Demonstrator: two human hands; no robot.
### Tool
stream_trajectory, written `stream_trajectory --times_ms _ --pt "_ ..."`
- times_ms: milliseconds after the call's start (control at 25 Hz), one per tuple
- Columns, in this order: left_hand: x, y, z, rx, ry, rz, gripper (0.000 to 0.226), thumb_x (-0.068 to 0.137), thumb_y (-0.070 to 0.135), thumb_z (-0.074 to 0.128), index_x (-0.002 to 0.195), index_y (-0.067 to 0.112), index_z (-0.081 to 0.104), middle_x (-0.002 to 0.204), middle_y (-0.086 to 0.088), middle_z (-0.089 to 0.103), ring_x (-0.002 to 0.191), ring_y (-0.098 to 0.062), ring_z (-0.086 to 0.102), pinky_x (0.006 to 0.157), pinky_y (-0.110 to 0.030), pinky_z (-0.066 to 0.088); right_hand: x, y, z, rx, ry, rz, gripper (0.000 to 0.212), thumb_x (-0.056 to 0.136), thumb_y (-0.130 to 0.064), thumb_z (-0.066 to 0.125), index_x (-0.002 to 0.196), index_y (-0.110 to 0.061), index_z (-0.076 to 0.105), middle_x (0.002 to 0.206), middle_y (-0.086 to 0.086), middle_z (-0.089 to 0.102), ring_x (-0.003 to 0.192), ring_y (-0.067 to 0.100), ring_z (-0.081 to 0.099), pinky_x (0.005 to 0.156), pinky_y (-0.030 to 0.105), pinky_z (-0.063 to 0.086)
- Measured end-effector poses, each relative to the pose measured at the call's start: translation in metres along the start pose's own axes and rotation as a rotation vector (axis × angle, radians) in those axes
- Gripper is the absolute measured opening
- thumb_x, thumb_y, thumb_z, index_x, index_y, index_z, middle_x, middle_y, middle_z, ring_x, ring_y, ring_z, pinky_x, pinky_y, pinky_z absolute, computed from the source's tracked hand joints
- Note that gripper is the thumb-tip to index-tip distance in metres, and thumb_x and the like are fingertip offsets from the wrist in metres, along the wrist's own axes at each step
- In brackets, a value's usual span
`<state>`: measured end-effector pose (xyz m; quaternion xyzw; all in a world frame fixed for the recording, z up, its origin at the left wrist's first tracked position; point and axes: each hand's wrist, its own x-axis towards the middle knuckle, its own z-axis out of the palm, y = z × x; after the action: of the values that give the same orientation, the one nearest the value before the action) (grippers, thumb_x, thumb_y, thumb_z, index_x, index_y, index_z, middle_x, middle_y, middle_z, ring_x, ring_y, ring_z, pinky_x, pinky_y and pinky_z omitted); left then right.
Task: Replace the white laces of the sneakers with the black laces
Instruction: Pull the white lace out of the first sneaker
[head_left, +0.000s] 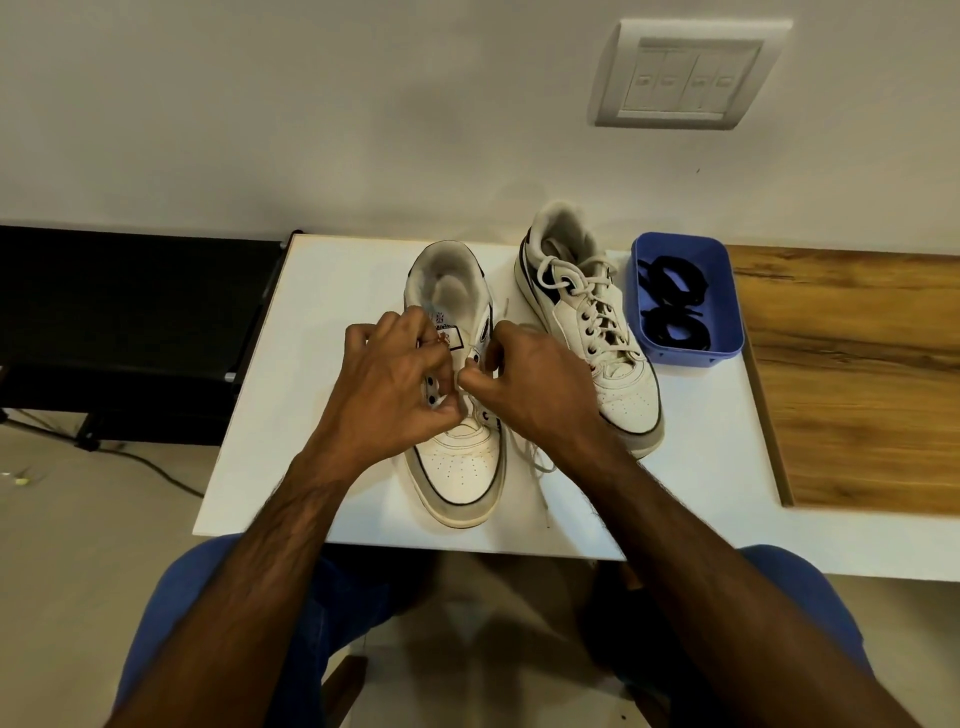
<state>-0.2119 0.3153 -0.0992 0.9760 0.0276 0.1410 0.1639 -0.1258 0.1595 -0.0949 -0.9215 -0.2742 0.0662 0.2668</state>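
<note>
The white lace (537, 457) of the near sneaker (457, 467) was half undone, its loose end trailing onto the bench (701, 467) under the right wrist, while both hands worked over the eyelets: the left hand (395, 384) curled and pinching at the lace, the right hand (524, 379) pinching a strand, probably to draw it out. Beyond the right hand stood the other sneaker (597, 332), laced, and further right the blue tub (727, 312) kept the black laces (672, 301) within reach.
</note>
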Motion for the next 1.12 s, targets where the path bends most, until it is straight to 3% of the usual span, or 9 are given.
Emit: stream_trajectory --times_ms 200,360,560,800,880,1000,1120 --pt "-0.005 -0.018 -0.016 -0.004 0.010 -0.094 0.023 0.069 0.047 0.056 0.074 0.024 0.056 0.096 0.011 0.040 0.092 -0.009 0.040 0.085 -0.035 0.026 0.004 0.007 -0.002 0.048 -0.023 0.018 0.023 0.085 -0.050 0.061 0.090 -0.028 0.060 0.083 -0.009 0.064 0.072 0.010 0.059 0.064 0.029 0.045" --pt "-0.003 -0.007 -0.008 0.021 -0.039 -0.015 0.030 0.075 0.045 0.076 0.098 0.028 0.068 0.106 0.005 0.050 0.101 -0.016 0.048 0.088 -0.036 0.026 0.006 0.011 0.002 0.111 -0.047 0.012 0.022 0.084 -0.049 0.061 0.085 -0.028 0.057 0.080 -0.009 0.062 0.072 0.013 0.060 0.064 0.031 0.048" --pt "-0.001 -0.006 -0.001 0.060 0.018 0.040 0.017 0.082 0.039 0.075 0.087 0.023 0.073 0.101 0.002 0.055 0.096 -0.020 0.052 0.086 -0.034 0.023 0.007 0.013 0.004 0.147 -0.044 0.000 0.022 0.084 -0.048 0.059 0.083 -0.027 0.054 0.079 -0.007 0.062 0.071 0.016 0.059 0.063 0.033 0.049" --pt "-0.005 -0.018 -0.016 0.154 0.269 -0.197 0.019 0.082 0.031 0.074 0.081 0.014 0.066 0.099 -0.006 0.056 0.099 -0.025 0.051 0.087 -0.041 0.029 0.007 0.012 0.003 0.128 -0.070 -0.007 0.023 0.088 -0.046 0.059 0.085 -0.025 0.051 0.074 -0.008 0.058 0.067 0.014 0.056 0.059 0.029 0.035" --pt "-0.005 -0.020 -0.019 0.199 0.277 -0.284 0.016 0.082 0.025 0.075 0.083 0.013 0.064 0.102 -0.008 0.057 0.101 -0.028 0.051 0.087 -0.044 0.031 0.007 0.013 0.003 0.132 -0.072 -0.004 0.023 0.088 -0.046 0.059 0.085 -0.025 0.050 0.073 -0.008 0.058 0.065 0.013 0.054 0.059 0.029 0.033" --pt "-0.005 -0.017 -0.014 0.141 0.159 -0.126 0.016 0.081 0.021 0.075 0.095 0.018 0.068 0.111 -0.006 0.057 0.106 -0.026 0.051 0.090 -0.043 0.030 0.006 0.013 0.004 0.127 -0.071 -0.012 0.025 0.089 -0.049 0.058 0.087 -0.025 0.050 0.073 -0.008 0.060 0.066 0.014 0.056 0.061 0.030 0.036" --pt "-0.005 -0.011 -0.007 0.075 0.032 0.021 0.023 0.081 0.036 0.075 0.101 0.026 0.071 0.113 0.002 0.056 0.107 -0.020 0.050 0.091 -0.039 0.025 0.005 0.015 0.006 0.105 -0.077 -0.026 0.032 0.092 -0.057 0.056 0.091 -0.025 0.051 0.074 -0.008 0.062 0.069 0.014 0.059 0.067 0.031 0.042"
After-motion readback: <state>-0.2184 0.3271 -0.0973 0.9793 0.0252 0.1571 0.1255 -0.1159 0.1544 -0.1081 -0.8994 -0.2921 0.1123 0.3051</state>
